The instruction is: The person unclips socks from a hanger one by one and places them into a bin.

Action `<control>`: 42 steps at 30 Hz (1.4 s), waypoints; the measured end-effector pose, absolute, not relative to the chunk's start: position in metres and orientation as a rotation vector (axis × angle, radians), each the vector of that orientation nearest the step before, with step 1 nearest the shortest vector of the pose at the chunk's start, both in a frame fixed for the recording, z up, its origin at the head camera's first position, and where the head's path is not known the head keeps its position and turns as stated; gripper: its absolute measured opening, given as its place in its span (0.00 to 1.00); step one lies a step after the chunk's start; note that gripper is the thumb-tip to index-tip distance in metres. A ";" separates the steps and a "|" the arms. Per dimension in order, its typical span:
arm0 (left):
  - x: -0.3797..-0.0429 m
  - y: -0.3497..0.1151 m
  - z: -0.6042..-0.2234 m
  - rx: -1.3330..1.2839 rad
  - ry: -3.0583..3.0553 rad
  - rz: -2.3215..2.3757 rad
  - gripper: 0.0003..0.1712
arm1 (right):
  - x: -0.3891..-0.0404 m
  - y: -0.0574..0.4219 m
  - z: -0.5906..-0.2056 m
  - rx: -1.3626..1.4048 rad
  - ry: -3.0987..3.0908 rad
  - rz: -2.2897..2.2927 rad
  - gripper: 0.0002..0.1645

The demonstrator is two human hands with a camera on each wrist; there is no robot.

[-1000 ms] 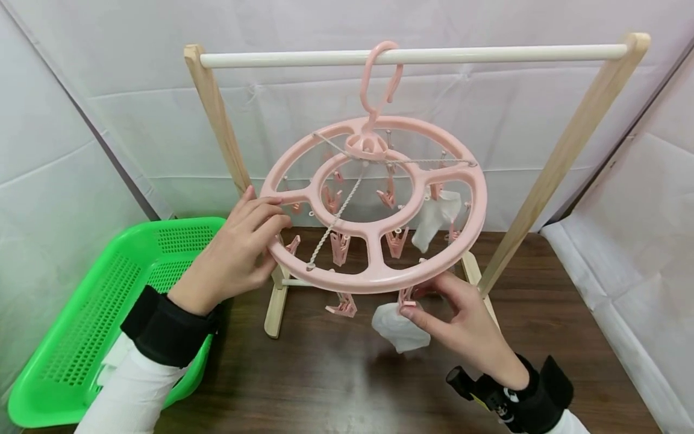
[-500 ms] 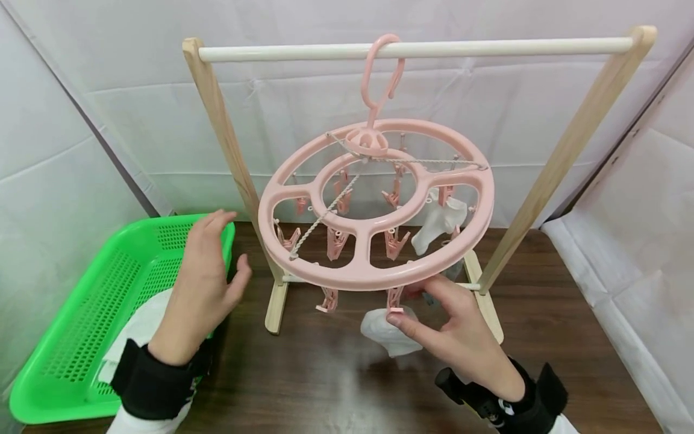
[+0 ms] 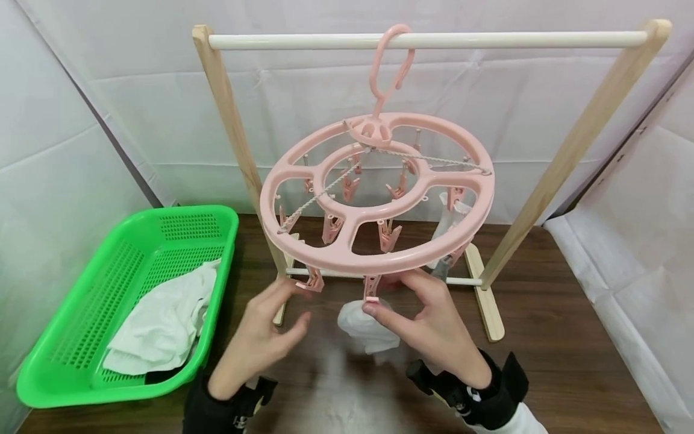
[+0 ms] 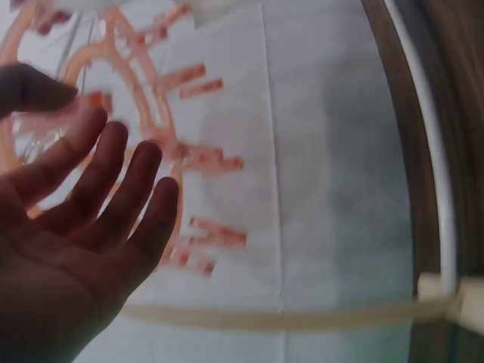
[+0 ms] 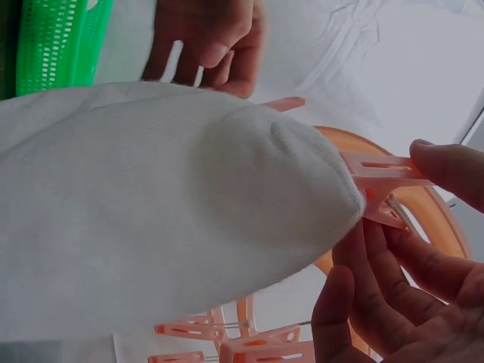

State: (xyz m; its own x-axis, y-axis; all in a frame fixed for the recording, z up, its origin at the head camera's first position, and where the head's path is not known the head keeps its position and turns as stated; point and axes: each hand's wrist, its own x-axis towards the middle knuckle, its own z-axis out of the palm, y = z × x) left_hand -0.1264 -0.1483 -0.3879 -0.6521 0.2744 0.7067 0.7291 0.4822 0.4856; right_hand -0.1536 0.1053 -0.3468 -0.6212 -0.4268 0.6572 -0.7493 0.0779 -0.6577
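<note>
A pink round clip hanger [image 3: 347, 260] hangs by its hook from a white rail. My right hand [image 3: 428, 319] pinches a pink clothespin [image 3: 371, 288] at its front rim, thumb on the clip's end and fingers beneath. In the right wrist view this clothespin [image 5: 386, 170] is at the toe of a white sock [image 5: 181, 204], which hangs from it. My left hand [image 3: 262, 334] is raised at the front left, fingers relaxed and spread, fingertips right by another pink clothespin [image 3: 312, 279]. In the left wrist view the palm of the left hand [image 4: 91, 212] holds nothing.
A green basket [image 3: 228, 265] at the left holds white cloth [image 3: 162, 322] and something black beneath it. Another white sock [image 3: 446, 223] and a grey piece [image 3: 441, 268] hang at the hanger's right. The rack's wooden posts [image 3: 580, 144] flank the hanger.
My left hand left the hanger's rim, moved over the basket, then came right to the front clips. The hanger has turned, carrying its front clips left; my right hand moved left with the clothespin and sock.
</note>
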 end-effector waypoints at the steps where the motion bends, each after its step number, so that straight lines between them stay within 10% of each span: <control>1: -0.127 -0.144 -0.390 -0.854 -2.199 -1.118 0.21 | -0.154 0.104 -0.347 1.172 -2.072 1.564 0.21; 42: -0.113 -0.137 -0.426 -0.621 -2.365 -1.026 0.22 | -0.178 0.094 -0.348 1.197 -2.082 1.885 0.11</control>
